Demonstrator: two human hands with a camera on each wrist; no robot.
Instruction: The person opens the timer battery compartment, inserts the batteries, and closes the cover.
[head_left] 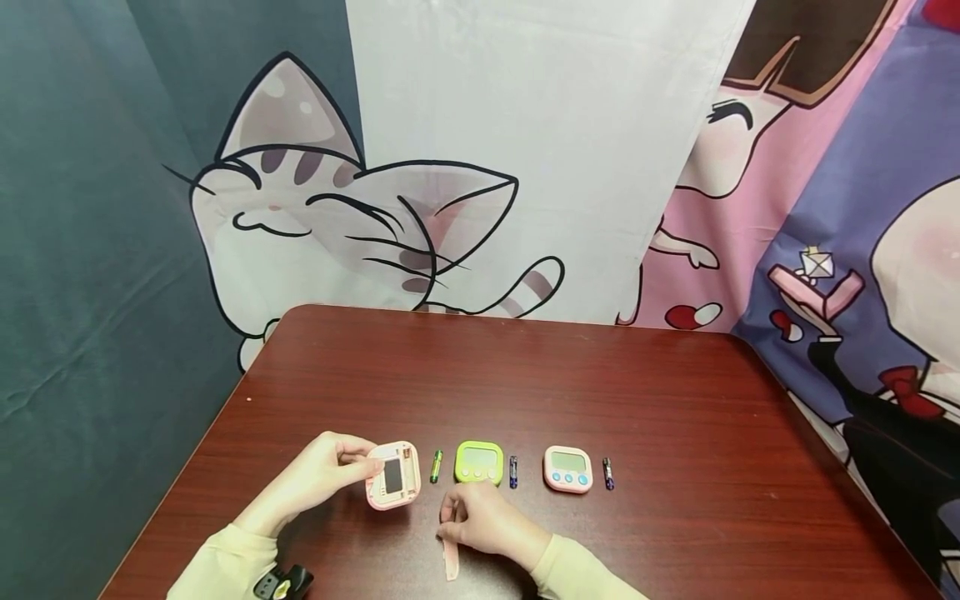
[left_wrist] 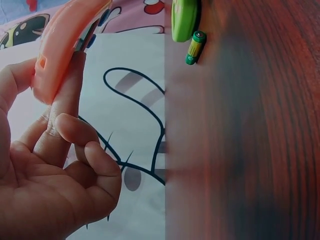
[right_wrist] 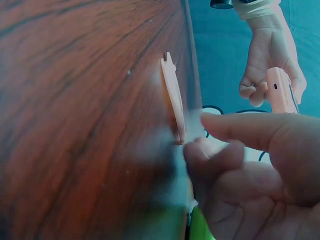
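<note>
My left hand [head_left: 330,467] holds a pink digital timer [head_left: 405,479] up off the table, thumb on its back. That back faces the head camera, with a dark rectangle and an uncovered battery slot. In the left wrist view the timer [left_wrist: 55,50] appears edge-on, blue buttons along its far side. My right hand [head_left: 491,521] is low over the table beside a thin pink strip, apparently a battery cover [head_left: 451,562]. In the right wrist view the cover [right_wrist: 173,95] lies on the table, its near end close to my loosely curled fingers, which do not visibly grip it.
Right of the held timer lie a green battery [head_left: 437,466], a green timer [head_left: 478,461], a dark battery [head_left: 513,472], another pink timer [head_left: 567,469] and another dark battery [head_left: 608,473]. They form a row on the brown table [head_left: 525,375]. Printed cloth hangs behind.
</note>
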